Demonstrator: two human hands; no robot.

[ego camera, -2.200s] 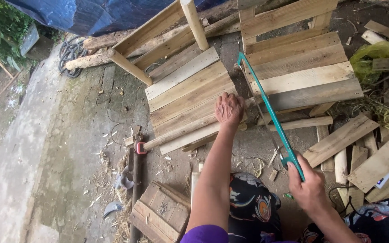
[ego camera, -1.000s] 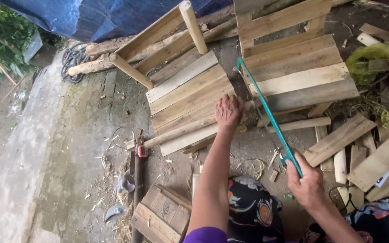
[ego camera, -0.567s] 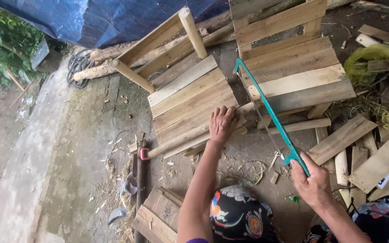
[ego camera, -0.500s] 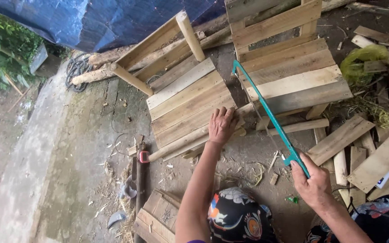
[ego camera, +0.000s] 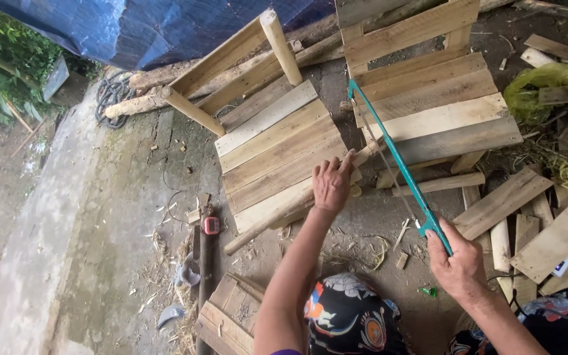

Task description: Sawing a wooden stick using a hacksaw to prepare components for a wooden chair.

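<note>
Saw [ego camera: 389, 164] lower than before, teal-framed

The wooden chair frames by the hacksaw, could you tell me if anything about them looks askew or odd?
Yes. Both slatted chair frames lie tipped over on the ground, not upright. The left hand presses one frame's edge while the right hand grips the teal hacksaw. Offcut planks lie scattered about.
</note>
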